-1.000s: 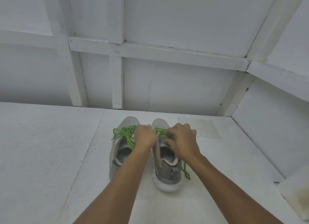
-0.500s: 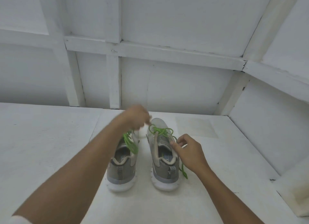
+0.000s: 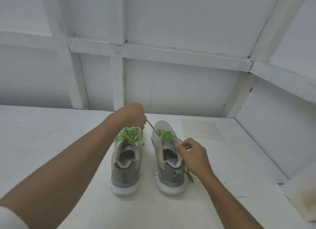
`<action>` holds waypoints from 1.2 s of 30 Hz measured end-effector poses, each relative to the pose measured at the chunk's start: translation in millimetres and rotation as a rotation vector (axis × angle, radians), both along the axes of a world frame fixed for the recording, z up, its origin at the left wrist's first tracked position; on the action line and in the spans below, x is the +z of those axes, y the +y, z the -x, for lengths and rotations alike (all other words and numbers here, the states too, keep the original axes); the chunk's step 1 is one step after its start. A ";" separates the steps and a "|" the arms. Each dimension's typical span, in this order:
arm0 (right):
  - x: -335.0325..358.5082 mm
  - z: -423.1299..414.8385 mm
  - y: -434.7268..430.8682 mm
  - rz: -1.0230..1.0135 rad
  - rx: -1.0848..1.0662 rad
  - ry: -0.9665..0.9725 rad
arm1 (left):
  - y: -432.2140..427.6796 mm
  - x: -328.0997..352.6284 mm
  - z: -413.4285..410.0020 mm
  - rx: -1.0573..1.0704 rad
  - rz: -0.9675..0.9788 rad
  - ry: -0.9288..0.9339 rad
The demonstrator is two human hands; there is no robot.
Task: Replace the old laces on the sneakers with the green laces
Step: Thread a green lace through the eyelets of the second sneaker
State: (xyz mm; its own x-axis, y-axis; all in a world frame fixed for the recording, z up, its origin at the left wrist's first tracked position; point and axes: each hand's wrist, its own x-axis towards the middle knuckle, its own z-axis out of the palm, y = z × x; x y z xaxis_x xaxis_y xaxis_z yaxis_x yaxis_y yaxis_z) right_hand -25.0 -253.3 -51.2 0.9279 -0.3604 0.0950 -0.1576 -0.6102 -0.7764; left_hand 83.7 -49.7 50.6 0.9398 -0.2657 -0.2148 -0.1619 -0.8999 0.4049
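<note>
Cord is the word for the thin bright-green lace (image 3: 163, 134) threaded across the right-hand grey mesh sneaker (image 3: 168, 157) on the white floor (image 3: 51, 134): soft, light, limp, probably a little slick. The left hand (image 3: 135, 116) pinches one strand, drawn taut toward the toe; the right hand (image 3: 193, 156) pinches lace beside the collar. Gripping near the stiffer tip should steer it best.

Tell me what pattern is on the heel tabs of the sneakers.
A black-and-white chevron pattern runs down each heel tab, seen in the head view.
</note>
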 end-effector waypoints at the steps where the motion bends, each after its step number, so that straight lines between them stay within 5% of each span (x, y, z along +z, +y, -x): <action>1: 0.2 -0.1 -0.2 0.004 -0.004 -0.002 | 0.1 2.5 0.4 -0.009 -0.001 0.023; 12: 0.4 2.5 8.3 0.013 -0.086 -0.059 | -6.8 21.1 7.7 -0.034 0.309 0.043; 22: 10.0 -2.4 3.1 0.065 -0.049 0.046 | -31.9 38.4 25.7 -0.163 0.928 0.116; 30: 16.1 -12.6 -3.2 0.002 -0.017 0.082 | -52.9 6.1 35.0 -0.177 0.906 0.055; 36: 12.3 -15.7 -4.7 -0.110 -0.040 0.094 | -61.9 -25.9 31.3 -0.079 0.563 0.017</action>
